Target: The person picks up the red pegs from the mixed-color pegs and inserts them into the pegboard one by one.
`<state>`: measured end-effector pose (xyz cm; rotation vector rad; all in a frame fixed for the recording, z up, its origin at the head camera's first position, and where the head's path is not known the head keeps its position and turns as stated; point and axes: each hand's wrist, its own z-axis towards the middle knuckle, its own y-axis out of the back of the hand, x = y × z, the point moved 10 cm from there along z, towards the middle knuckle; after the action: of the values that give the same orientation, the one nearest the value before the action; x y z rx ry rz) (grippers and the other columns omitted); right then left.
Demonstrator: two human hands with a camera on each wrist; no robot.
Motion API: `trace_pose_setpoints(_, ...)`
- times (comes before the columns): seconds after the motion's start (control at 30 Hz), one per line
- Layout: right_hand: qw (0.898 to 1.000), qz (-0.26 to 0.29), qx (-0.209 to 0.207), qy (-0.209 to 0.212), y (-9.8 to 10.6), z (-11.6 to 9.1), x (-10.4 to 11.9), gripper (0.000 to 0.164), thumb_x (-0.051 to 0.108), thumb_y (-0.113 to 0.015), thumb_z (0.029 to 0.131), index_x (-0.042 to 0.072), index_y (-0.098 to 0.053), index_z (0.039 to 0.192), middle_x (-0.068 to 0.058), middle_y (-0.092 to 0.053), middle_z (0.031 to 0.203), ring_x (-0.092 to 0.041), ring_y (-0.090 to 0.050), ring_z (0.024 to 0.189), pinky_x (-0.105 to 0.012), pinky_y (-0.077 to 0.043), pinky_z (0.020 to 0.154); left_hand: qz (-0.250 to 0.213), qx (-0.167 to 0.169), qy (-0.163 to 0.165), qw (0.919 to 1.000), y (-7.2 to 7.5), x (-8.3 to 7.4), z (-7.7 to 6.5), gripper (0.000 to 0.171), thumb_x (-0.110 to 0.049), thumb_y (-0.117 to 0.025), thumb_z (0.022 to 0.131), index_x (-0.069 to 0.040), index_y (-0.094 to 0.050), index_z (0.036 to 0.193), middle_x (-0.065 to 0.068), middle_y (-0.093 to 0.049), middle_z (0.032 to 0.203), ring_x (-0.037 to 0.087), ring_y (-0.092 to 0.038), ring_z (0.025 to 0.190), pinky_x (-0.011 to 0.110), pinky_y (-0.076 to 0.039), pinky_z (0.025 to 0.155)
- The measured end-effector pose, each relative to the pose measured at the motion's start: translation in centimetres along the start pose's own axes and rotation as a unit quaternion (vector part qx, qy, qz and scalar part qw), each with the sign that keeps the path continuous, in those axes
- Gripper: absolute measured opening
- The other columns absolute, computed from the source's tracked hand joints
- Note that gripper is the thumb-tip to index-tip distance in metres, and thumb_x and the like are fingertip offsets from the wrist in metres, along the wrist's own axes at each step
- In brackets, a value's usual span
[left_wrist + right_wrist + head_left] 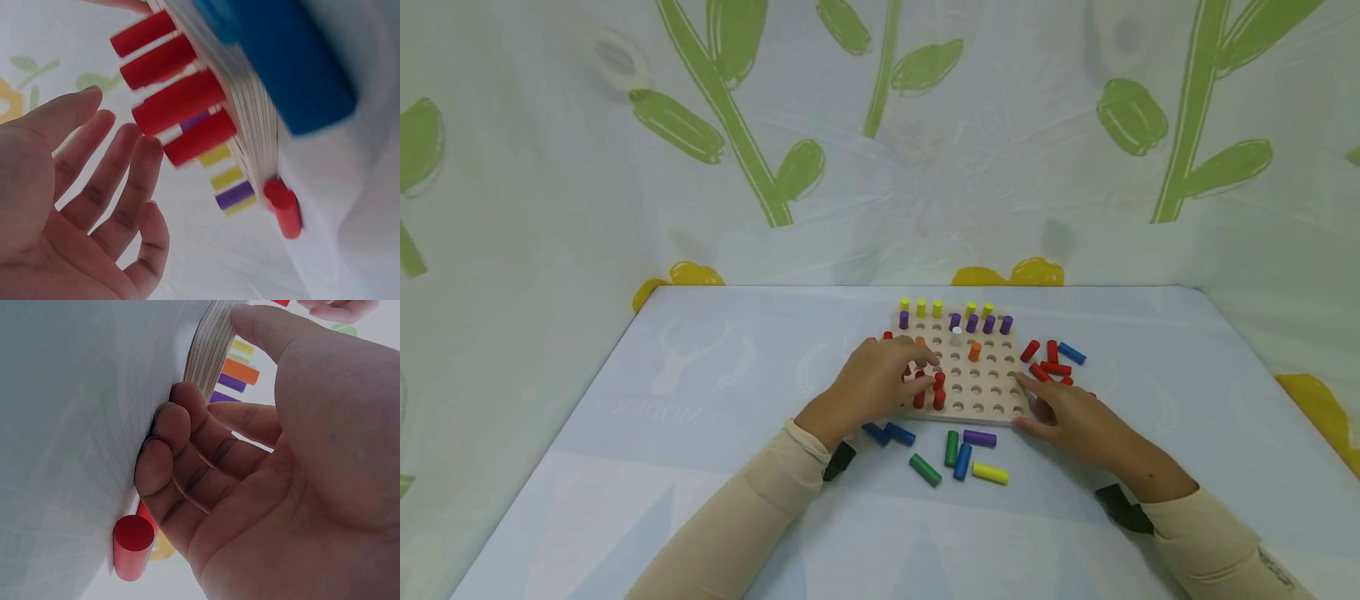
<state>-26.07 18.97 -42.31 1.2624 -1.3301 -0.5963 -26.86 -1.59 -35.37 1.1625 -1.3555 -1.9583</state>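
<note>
A wooden pegboard [966, 381] lies on the table with red pegs [939, 400] standing at its near left. My left hand [868, 379] reaches over that side, thumb and fingers spread apart. In the left wrist view, its fingertips are right at the tops of the red pegs [178, 103], with nothing in the grasp. My right hand [1071, 417] touches the board's near right corner with the thumb and its right edge with the index finger. In the right wrist view, the other fingers [172, 428] bend loosely against the table beside the board's layered edge [209, 353].
Yellow pegs [937, 309] and purple pegs [989, 323] fill parts of the far rows. A white peg [957, 337] and an orange peg [974, 352] stand mid-board. Loose green [925, 469], blue [962, 462] and yellow [990, 473] pegs lie in front; red pegs [1056, 368] lie right.
</note>
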Motion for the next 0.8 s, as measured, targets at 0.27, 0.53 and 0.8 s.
trace_pose_setpoints(0.27, 1.000, -0.004, -0.002, 0.002, 0.0, 0.0, 0.1, 0.081, 0.043, -0.075, 0.087, 0.004, -0.043, 0.150, -0.002, -0.048, 0.075, -0.014, -0.047, 0.074, -0.022, -0.038, 0.055, -0.026, -0.025, 0.062, 0.9974, 1.1, 3.3, 0.1, 0.030, -0.031, -0.073, 0.092, -0.019, -0.070, 0.120, -0.001, -0.070, 0.109, 0.016, -0.065, 0.091, 0.033, -0.054, 0.083)
trace_pose_setpoints(0.53, 1.000, -0.006, -0.008, 0.010, 0.0, 0.2, 0.1, 0.079, 0.041, -0.076, 0.087, 0.004, -0.044, 0.149, -0.001, -0.048, 0.073, -0.013, -0.047, 0.072, -0.021, -0.038, 0.054, -0.011, -0.021, 0.130, 0.9913, 1.4, 7.4, 0.1, 0.039, -0.032, -0.072, 0.093, -0.018, -0.065, 0.129, 0.005, -0.069, 0.111, 0.018, -0.064, 0.087, 0.037, -0.054, 0.081)
trace_pose_setpoints(0.8, 1.000, -0.009, -0.011, 0.012, 0.0, 0.1, 0.0, 0.080, 0.042, -0.076, 0.087, 0.004, -0.044, 0.149, -0.001, -0.048, 0.074, -0.013, -0.047, 0.073, -0.022, -0.038, 0.054, -0.022, 0.031, 0.204, 0.9783, 0.2, 10.6, -0.1, 0.047, -0.038, -0.066, 0.096, -0.020, -0.059, 0.138, 0.006, -0.064, 0.122, 0.023, -0.064, 0.099, 0.043, -0.054, 0.092)
